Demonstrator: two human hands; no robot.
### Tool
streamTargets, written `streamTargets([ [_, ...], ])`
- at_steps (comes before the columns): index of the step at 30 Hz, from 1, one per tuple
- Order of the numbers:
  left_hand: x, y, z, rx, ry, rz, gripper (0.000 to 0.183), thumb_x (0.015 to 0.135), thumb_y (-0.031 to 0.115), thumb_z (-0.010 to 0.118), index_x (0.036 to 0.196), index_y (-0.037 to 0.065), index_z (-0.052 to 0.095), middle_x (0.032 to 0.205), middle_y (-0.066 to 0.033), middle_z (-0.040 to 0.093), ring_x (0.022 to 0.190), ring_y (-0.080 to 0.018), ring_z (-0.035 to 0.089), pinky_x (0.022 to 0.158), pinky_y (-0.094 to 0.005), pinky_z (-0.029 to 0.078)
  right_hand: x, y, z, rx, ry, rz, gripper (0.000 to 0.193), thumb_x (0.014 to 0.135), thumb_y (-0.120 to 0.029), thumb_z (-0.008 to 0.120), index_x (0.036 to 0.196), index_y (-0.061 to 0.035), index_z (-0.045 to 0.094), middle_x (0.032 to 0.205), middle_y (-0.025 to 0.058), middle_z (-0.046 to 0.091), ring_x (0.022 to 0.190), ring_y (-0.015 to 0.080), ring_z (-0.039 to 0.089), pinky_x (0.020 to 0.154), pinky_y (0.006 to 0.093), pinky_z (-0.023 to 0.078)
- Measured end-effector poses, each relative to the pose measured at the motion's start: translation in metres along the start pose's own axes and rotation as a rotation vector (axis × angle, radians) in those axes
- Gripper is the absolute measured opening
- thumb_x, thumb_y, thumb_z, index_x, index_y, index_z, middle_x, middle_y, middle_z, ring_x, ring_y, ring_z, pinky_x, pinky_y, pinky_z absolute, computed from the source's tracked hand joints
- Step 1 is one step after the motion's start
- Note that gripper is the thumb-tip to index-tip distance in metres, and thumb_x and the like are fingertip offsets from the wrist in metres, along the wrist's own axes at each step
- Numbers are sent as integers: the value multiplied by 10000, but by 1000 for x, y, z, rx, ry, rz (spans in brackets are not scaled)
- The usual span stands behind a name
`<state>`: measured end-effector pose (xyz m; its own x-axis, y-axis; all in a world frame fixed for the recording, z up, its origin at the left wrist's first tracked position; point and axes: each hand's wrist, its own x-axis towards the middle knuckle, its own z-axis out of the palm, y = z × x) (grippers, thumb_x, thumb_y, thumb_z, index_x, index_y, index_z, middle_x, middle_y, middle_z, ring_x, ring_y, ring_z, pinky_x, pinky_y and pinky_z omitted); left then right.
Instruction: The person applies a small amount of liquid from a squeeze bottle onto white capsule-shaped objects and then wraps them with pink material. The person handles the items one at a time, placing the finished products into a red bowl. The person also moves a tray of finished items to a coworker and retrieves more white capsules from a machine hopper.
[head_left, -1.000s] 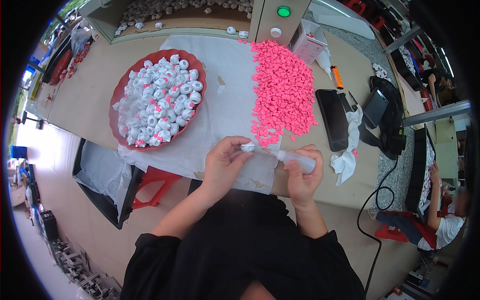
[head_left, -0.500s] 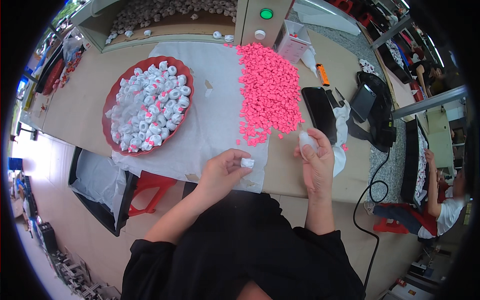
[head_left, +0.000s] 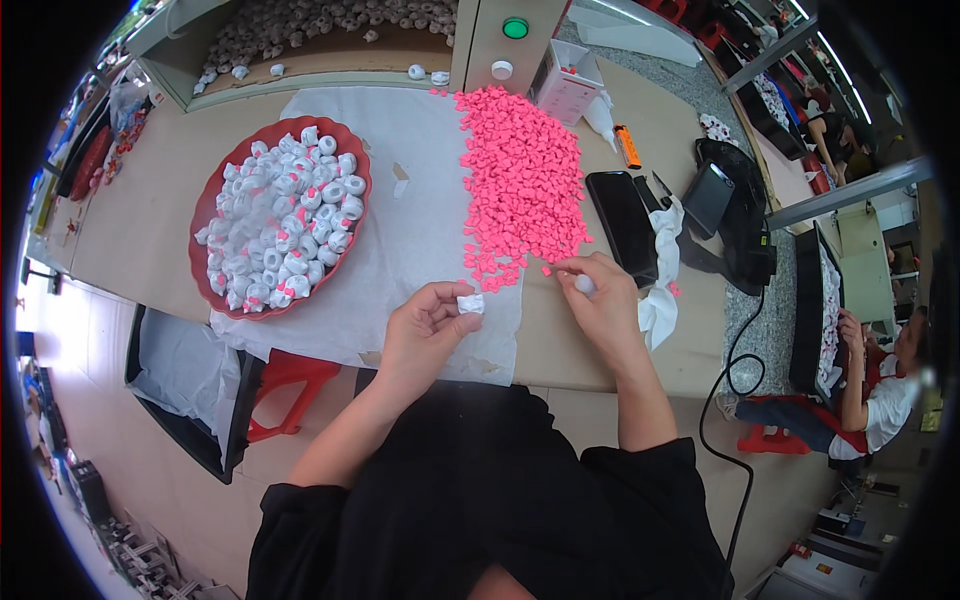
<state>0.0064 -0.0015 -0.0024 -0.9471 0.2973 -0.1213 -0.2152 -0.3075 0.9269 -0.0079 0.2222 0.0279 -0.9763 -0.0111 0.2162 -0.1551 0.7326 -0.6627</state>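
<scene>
Between the thumb and fingers of my left hand (head_left: 422,330) is a small white piece (head_left: 470,303), held above the white paper (head_left: 430,220). My right hand (head_left: 606,303) is closed around a small, whitish squeeze bottle (head_left: 585,285), mostly hidden by the fingers. Its thumb and forefinger reach the lower edge of a spread of small pink pieces (head_left: 525,170); whether they pinch one I cannot tell. Left of the paper's middle stands a red scalloped tray (head_left: 364,185) heaped with white pieces (head_left: 285,235), several bearing pink bits.
A black phone (head_left: 620,225), crumpled white tissue (head_left: 657,318), an orange lighter-like object (head_left: 627,146) and a white box (head_left: 565,88) lie to the right. Behind is an open cabinet (head_left: 330,80) holding white pieces. A black bin (head_left: 235,420) sits below left. Another person (head_left: 880,400) works far right.
My right hand has turned over, palm down, and moved left to the edge of the pink pieces with the bottle. The left hand still holds the white piece. The whole view has shifted slightly.
</scene>
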Motion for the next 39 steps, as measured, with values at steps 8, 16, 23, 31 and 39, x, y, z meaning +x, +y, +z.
streamTargets([
  [8,0,-1,-1,-15,-9,6,268,812,-26,584,1060,-44,485,930,-85,580,850,-128,568,758,-256,478,13,8,3,-191,-99,-232,144,721,-72,623,862,-84,648,756,70,580,761,263,576,638,342,451],
  [16,-1,3,-1,-39,-23,5,257,804,-49,579,1050,-37,507,922,-71,577,840,-116,566,738,-245,482,0,-29,5,386,-147,78,79,792,-54,615,863,-21,617,762,46,626,666,115,577,601,251,445],
  [23,1,-1,-5,-3,-40,42,273,845,-13,537,1115,-33,504,976,-74,583,852,-111,563,760,-252,474,-19,-40,31,842,-152,268,91,809,-47,618,874,16,618,769,46,621,685,67,550,596,195,438],
  [31,0,3,-1,-51,-92,53,251,871,-12,489,1120,-31,511,974,-80,586,850,-119,563,772,-248,463,-19,-45,40,1020,-313,259,173,796,-5,613,959,2,555,792,51,621,747,78,572,650,212,457],
  [39,-1,3,-8,202,-136,56,242,860,-33,483,1096,-20,535,931,-61,583,811,-104,549,745,-240,453,-15,-37,38,910,-374,291,205,775,23,622,956,8,527,799,64,607,744,101,587,674,220,469],
])
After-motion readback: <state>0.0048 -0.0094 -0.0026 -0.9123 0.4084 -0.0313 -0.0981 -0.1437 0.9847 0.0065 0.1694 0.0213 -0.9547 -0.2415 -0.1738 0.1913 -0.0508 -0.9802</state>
